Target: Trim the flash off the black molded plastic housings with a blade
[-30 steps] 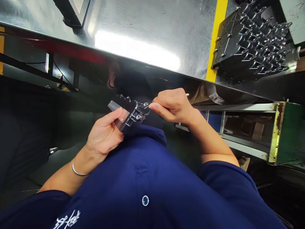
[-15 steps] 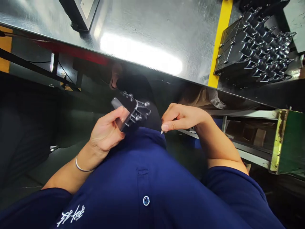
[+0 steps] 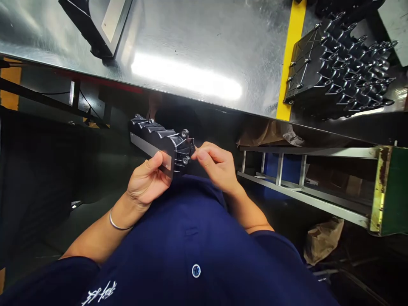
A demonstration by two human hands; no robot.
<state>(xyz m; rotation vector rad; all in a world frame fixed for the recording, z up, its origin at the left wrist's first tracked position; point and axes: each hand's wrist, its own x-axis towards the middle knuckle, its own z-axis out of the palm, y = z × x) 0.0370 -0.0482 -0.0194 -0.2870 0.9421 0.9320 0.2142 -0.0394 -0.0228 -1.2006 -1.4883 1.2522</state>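
A bare metal bench (image 3: pixel 197 25) runs across the top of the view, its brushed surface flecked with a few dark specks and washed by a long white glare close to the near edge. A yellow stripe (image 3: pixel 289 59) crosses it toward the right, and beside the stripe sits a stack of black parts (image 3: pixel 353 68), their looped ends bristling to the right. At the upper left stands a black fixture (image 3: pixel 92 25) with a pale strip along its side. In front of the bench, well off its surface, a black ribbed part (image 3: pixel 156 136) with a silver strip along its side is held at the person's waist. The left hand (image 3: pixel 148 176) is closed on it, thumb pressed on the strip and fingers underneath; the right hand (image 3: pixel 218 168) is drawn into a tight pinch at the part's lugged end, around what looks like a thin tool (image 3: pixel 195 148), mostly hidden. Below the bench the floor is dark, with a yellow patch (image 3: pixel 11 89) at the far left. To the right, a pale metal frame (image 3: pixel 299 193) with crossbars extends to a green panel (image 3: pixel 395 191) edged in worn yellow; a blue surface (image 3: pixel 270 168) and some cardboard show through it. A crumpled brown paper bag (image 3: pixel 323 240) lies below the frame.
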